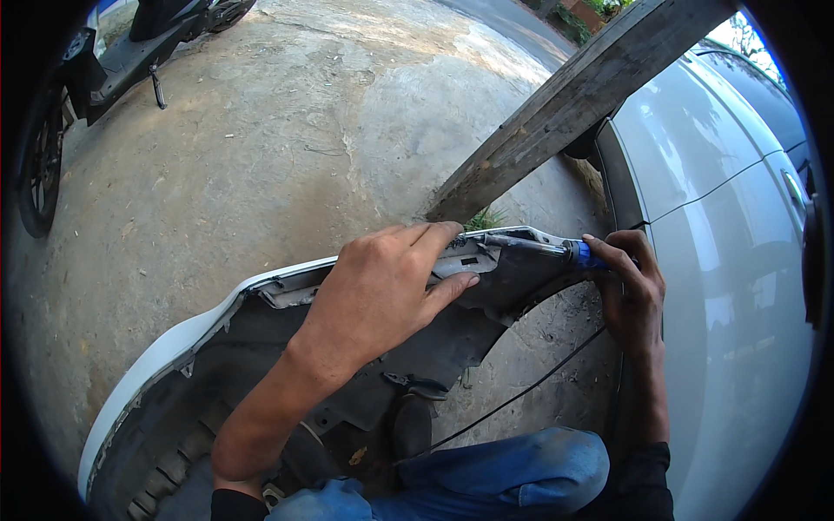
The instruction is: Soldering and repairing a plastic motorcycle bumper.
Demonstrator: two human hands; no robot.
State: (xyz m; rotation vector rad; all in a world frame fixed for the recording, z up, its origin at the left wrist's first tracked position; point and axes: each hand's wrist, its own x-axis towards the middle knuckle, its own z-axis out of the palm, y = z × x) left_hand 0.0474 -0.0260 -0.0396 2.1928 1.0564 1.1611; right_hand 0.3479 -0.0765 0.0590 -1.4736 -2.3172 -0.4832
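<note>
Past knees in blue jeans (512,473) and pliers (417,385), a white bumper (161,352) curves beneath a person's left hand (382,278), thumb and forefinger parted at its upper edge, firmness of hold unclear. At the bumper's right end, the right hand (632,282) grips a blue-handled tool (586,254), shaft pointing leftward. Beyond stand a weathered post (556,113) and a motorbike (165,26).

A dark motorbike (117,80) stands at ten o'clock on stained concrete ground (269,130). A weathered post (569,104) slants from near the middle toward half past one, a grass tuft (488,219) beside its foot. Grey road (521,35) shows at one o'clock; a pale, glossy car (721,260) fills three o'clock.
</note>
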